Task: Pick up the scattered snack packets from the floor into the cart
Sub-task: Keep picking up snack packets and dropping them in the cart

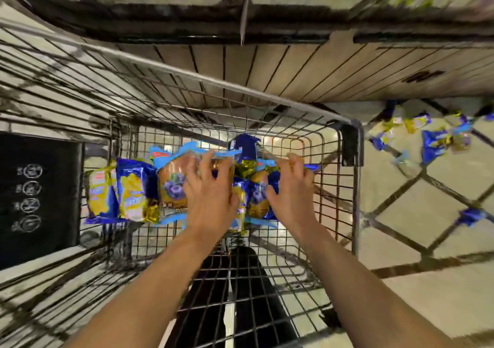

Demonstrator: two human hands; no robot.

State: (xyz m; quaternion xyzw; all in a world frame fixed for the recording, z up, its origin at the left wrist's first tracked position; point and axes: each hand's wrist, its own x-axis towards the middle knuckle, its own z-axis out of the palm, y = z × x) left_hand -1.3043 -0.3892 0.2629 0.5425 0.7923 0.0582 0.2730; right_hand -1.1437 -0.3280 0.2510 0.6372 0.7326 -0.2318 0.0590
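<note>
Hands were down inside the wire cart (350, 187) — both of them, reaching in from above. The left hand (211, 187) lay over a packet with blueberries printed on it (173, 187), fingers curled onto its top edge and holding it among the pile. The right hand (292, 187) gripped more blue and gold packets (256, 200) just beside, fingers hooked over their upper edges. The two hands sat close together but not touching. Two more blue and yellow packets (120, 190) stood propped against each other on the cart's mesh floor, to the left of the hands. Out on the tiled floor (401, 200), beyond the cart's right corner, a scatter of snack packets (433, 141) lay in a loose cluster, and one lone blue packet (470, 216) lay nearer — well apart from the rest. A dark panel with white symbols (34, 195) showed at the cart's left side
</note>
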